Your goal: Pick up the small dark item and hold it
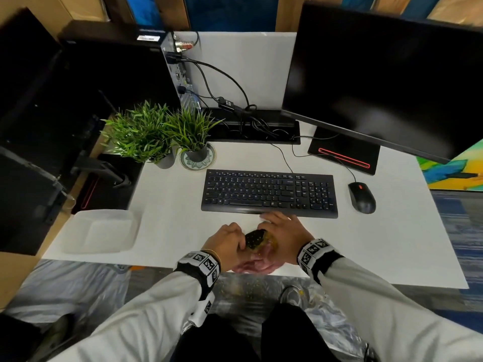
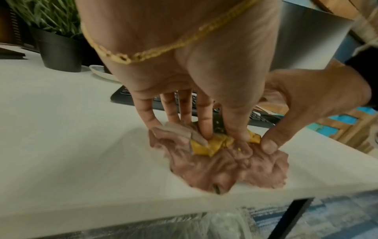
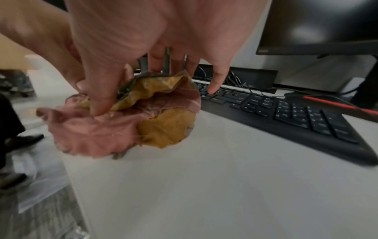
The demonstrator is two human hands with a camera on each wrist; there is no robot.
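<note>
Both hands meet at the near edge of the white tabletop (image 1: 183,231) over a crumpled pink cloth stained mustard yellow (image 2: 225,165): the left hand (image 1: 227,242) has its fingers curled down into the bundle, pinching its folds, with a thin gold chain (image 2: 163,48) across the wrist. The right hand (image 1: 281,232), just beside it, pinches the same cloth between thumb and fingers, its little finger sticking out free. Just beyond the right hand's knuckles lies a black flat keyboard (image 1: 269,194), with a black computer mouse (image 1: 362,197) farther out to its right.
</note>
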